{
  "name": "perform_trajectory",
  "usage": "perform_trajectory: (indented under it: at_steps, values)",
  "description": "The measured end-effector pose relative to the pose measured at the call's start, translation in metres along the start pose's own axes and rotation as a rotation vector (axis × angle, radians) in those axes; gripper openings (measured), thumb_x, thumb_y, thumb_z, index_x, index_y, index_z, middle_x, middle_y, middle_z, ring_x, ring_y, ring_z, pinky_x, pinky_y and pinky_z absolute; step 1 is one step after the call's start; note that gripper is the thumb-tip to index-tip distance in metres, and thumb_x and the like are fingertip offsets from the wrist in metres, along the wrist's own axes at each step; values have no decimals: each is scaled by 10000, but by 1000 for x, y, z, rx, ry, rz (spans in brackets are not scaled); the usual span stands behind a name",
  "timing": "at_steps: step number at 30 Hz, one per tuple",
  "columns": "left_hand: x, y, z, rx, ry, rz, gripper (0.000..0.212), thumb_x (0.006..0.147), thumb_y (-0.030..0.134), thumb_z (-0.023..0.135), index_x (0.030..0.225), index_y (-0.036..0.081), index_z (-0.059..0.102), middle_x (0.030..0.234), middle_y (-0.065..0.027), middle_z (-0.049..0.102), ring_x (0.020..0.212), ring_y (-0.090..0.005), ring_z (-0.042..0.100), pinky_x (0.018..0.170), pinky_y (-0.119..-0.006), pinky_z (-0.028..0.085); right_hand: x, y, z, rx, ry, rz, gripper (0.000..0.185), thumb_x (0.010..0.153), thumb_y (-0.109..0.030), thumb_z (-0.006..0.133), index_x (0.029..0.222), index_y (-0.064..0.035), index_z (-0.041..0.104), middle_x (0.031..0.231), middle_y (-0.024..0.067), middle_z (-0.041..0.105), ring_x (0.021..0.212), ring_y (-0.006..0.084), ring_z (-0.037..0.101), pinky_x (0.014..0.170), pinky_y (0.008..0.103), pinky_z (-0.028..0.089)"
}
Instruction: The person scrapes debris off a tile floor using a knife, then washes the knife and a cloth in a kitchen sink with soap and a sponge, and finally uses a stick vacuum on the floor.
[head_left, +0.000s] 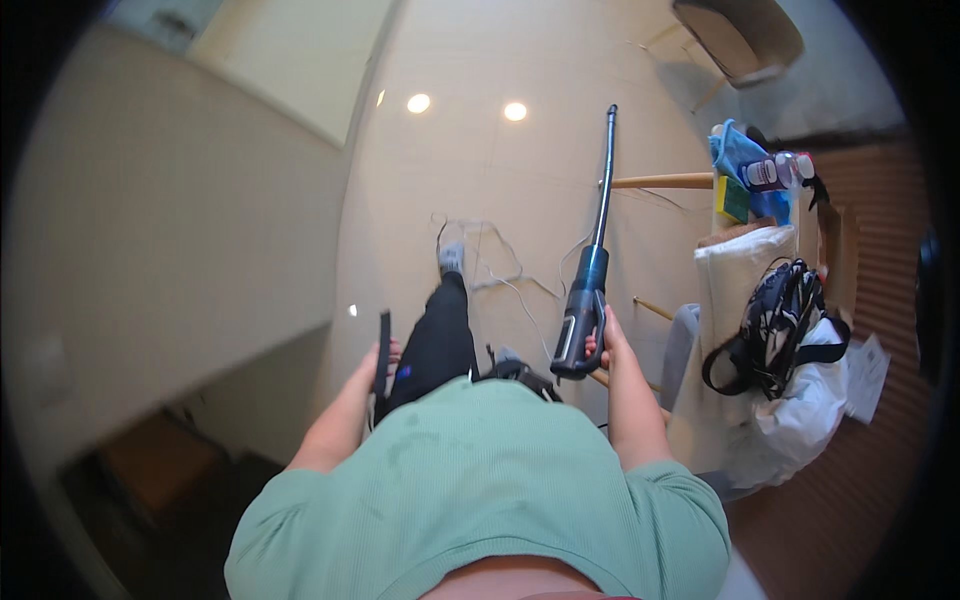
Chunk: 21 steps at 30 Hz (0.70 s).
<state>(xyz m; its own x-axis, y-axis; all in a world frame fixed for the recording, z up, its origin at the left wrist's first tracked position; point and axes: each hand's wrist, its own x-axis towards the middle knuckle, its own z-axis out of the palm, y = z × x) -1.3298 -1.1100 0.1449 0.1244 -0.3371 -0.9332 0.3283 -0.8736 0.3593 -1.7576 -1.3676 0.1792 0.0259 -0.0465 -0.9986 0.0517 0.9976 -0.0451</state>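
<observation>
My right hand grips the looped handle of a dark cordless stick vacuum. Its long thin tube points forward and away from me, ending in a narrow tip with no wide floor head on it. Low at my left side, my left hand is closed around a flat black strip-shaped object; what it is cannot be told. My body and the strip hide part of that hand.
Thin cables snake over the glossy tiled floor around my foot. To the right, a table carries a sponge, a bottle, a white towel and a patterned bag. A chair stands farther off.
</observation>
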Motion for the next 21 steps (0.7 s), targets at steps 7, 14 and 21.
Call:
perform_trajectory:
  at_steps: [7,14,21]
  values:
    - [-181,-318,-18,-97,455,-369,297,795,326,524,934,68,574,850,-57,590,656,-191,572,509,-326,448,-39,65,-34,-431,-167,-67,538,747,-588,464,796,-54,506,518,87,495,421,235,493,433,361,412]
    - [-244,-464,101,-251,290,-518,409,771,353,547,1022,31,566,927,-95,602,633,-240,587,529,-399,464,-77,78,-30,-1087,-160,-200,467,731,-531,506,872,-86,505,599,104,522,510,261,514,491,376,427]
    - [-191,-489,106,-469,378,28,342,712,356,578,924,91,619,765,-72,606,589,-183,572,461,-316,434,-112,114,41,-1793,-174,-549,429,715,-473,549,949,-117,503,680,121,550,600,286,535,549,392,442]
